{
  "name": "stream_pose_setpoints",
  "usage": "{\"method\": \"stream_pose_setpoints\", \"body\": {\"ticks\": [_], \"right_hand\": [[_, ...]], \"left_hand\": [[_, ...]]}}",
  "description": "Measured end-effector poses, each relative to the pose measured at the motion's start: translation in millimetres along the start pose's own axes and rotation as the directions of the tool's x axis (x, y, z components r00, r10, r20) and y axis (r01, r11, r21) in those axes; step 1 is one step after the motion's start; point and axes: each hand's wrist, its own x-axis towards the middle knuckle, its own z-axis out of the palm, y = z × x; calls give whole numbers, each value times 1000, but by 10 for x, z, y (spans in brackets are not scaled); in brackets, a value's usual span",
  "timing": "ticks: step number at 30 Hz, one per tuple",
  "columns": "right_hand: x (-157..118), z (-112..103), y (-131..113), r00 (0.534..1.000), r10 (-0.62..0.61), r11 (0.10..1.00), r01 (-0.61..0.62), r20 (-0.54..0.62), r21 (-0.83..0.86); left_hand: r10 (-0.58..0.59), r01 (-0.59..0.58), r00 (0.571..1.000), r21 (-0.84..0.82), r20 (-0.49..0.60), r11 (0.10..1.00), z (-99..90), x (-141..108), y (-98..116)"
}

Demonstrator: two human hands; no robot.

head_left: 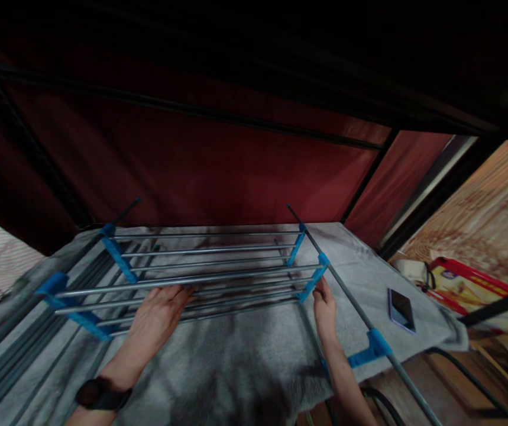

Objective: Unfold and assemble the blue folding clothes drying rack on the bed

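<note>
1. A red-and-yellow printed package (471, 287) lies at far right, partly behind a dark bar (500, 305); its contents are hidden from view.
2. A phone (401, 310) rests on the gray cloth (245, 361), near a white object (413, 271) with a black cord. Loose tubes (80, 284) lie at left, and a red fabric panel (218, 165) rises behind. The right forearm crosses in front of the lower blue bracket (371, 349).
3. A metal-tube rack (218, 276) with blue connectors sits on the cloth, its long axis running left to right. A side pole (346, 293) slants from the back toward the near right.
4. The left hand (160, 313), below a wristwatch (103, 395), lies across the rack's near tubes; whether it grips them cannot be told. The right hand (324, 305) bends its fingers at the near right connector (312, 285); its hold is unclear.
</note>
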Motion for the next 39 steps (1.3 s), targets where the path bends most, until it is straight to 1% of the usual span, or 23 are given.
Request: {"method": "stream_pose_setpoints", "body": {"ticks": [3,6,9,12,14,16,18,19,20,21,22,23,24,26,28,29,30,31,33,35,37,38,39], "right_hand": [[-4,4,-14,1000,-10,999,10,-11,-32],[-1,17,-16,999,-27,998,29,28,-59],[21,10,30,999,-26,994,29,33,-102],[58,-35,150,999,-32,990,35,24,-137],[72,-69,264,999,-32,990,32,4,-134],[33,-97,376,999,-35,991,35,1,-132],[-89,-109,454,996,-88,970,82,-20,-227],[-178,-100,474,988,-154,942,141,-19,-304],[-279,-76,480,969,-247,898,231,5,-373],[-383,-32,473,934,-351,842,345,66,-415],[-484,32,453,880,-450,774,470,152,-425],[-574,117,421,808,-534,702,588,251,-402],[-649,218,380,726,-596,631,688,344,-358],[-743,445,275,573,-661,503,817,485,-281],[-769,665,159,458,-668,391,886,586,-247],[-763,761,105,414,-658,340,909,629,-242],[-747,844,57,381,-642,294,924,665,-245],[-725,912,19,359,-626,252,933,693,-256],[-666,1008,-26,338,-602,192,941,724,-280],[-596,1058,-31,327,-592,167,944,736,-286],[-522,1080,-9,305,-593,154,951,746,-267],[-487,1084,9,293,-597,149,955,747,-255],[-454,1087,28,279,-602,142,960,749,-243]], "left_hand": [[-1,1,1000,-2,6,1000,14,1,1],[2,-2,1000,-2,-10,1000,26,7,13],[0,0,1000,-3,-23,1000,4,-2,80],[-20,19,1000,-17,-17,1000,-50,-41,189],[-42,41,999,-55,-12,998,-78,-73,247],[-55,55,998,-75,-3,996,-90,-105,283],[-70,70,998,-63,3,996,-89,-138,310],[-76,76,997,-52,6,996,-85,-153,324],[-82,82,997,-41,11,996,-80,-167,339],[-85,86,996,-30,19,996,-72,-179,354],[-90,91,996,-19,27,996,-64,-188,367],[-94,94,995,-7,35,996,-55,-197,379],[-97,97,994,5,42,995,-46,-203,387],[-99,98,994,20,51,995,-30,-213,393],[-98,97,994,20,53,995,-16,-216,387],[-96,96,994,15,52,995,-10,-215,381],[-95,95,994,9,52,995,-5,-212,375],[-94,94,994,2,52,996,-2,-209,370],[-93,94,994,-15,48,995,-2,-208,365],[-90,90,996,-43,15,995,-7,-233,370],[-95,90,993,-76,-69,993,-7,-306,376],[-121,109,984,-96,-131,989,0,-364,373],[-177,154,963,-125,-205,980,13,-435,360]]}}
